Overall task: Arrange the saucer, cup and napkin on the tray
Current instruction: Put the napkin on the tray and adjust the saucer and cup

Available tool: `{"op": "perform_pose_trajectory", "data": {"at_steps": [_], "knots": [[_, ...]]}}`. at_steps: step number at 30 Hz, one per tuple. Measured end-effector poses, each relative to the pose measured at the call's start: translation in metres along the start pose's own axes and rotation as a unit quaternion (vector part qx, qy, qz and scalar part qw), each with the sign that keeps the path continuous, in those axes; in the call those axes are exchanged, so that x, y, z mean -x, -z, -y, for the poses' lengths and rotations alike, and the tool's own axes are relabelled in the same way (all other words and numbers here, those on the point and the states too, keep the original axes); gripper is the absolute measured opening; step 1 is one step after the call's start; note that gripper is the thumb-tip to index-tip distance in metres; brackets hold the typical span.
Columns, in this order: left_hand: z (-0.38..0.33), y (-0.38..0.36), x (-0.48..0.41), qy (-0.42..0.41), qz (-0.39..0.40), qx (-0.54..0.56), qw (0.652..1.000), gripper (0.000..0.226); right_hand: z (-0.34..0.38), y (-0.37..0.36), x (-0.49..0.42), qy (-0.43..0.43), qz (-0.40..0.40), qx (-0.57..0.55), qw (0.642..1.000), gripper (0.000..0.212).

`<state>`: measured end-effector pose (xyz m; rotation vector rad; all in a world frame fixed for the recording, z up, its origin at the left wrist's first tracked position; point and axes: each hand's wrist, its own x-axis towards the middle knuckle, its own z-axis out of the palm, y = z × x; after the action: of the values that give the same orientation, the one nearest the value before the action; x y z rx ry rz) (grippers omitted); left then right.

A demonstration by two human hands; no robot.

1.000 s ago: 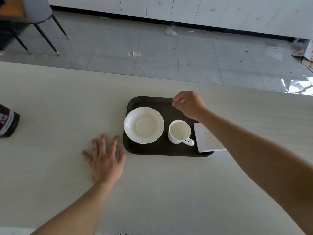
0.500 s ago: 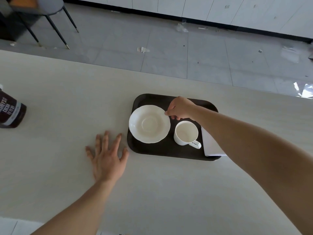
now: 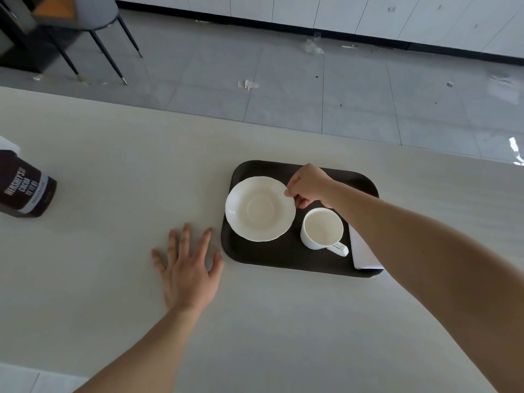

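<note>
A dark tray lies on the pale table. On its left half sits a white saucer with a scalloped rim. A white cup stands upright to the saucer's right, handle toward the near right. A folded white napkin lies at the tray's right end, partly hidden under my forearm. My right hand pinches the saucer's far right rim between thumb and fingers. My left hand rests flat on the table just left of the tray, fingers spread, holding nothing.
A brown cocoa tin lies at the table's left edge. Beyond the table's far edge is grey tiled floor with scraps of litter, and a chair stands at the far left.
My right hand moved from the tray's far edge down to the saucer and closed on its rim. My left hand stayed flat on the table.
</note>
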<state>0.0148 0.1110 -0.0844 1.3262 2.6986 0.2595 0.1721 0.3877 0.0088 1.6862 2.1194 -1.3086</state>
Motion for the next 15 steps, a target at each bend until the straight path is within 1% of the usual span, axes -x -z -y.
{"op": "perform_pose_trajectory", "data": {"at_steps": [2,4,6,10,13,15], "knots": [[0.000,0.001,0.000,0.001,0.001,0.002,1.000,0.062,0.001,0.000,-0.002,-0.002,-0.014,-0.010,1.000,0.003],[0.000,0.001,0.001,0.000,0.001,0.003,1.000,0.062,0.000,0.001,-0.005,-0.004,-0.026,-0.016,1.000,0.010],[0.000,0.002,0.001,0.000,0.002,0.005,1.000,0.062,0.000,0.002,-0.009,-0.008,-0.036,-0.025,0.999,0.013],[0.000,0.002,0.000,0.000,0.004,0.002,1.000,0.062,-0.001,0.002,-0.013,-0.019,-0.058,-0.044,0.997,0.005],[0.000,0.002,0.000,0.000,0.008,-0.001,1.000,0.062,-0.001,0.002,-0.015,-0.025,-0.063,-0.062,0.996,0.007],[0.000,0.002,0.000,0.000,0.005,0.001,1.000,0.062,-0.001,0.002,-0.017,-0.029,-0.064,-0.074,0.995,0.005]]}}
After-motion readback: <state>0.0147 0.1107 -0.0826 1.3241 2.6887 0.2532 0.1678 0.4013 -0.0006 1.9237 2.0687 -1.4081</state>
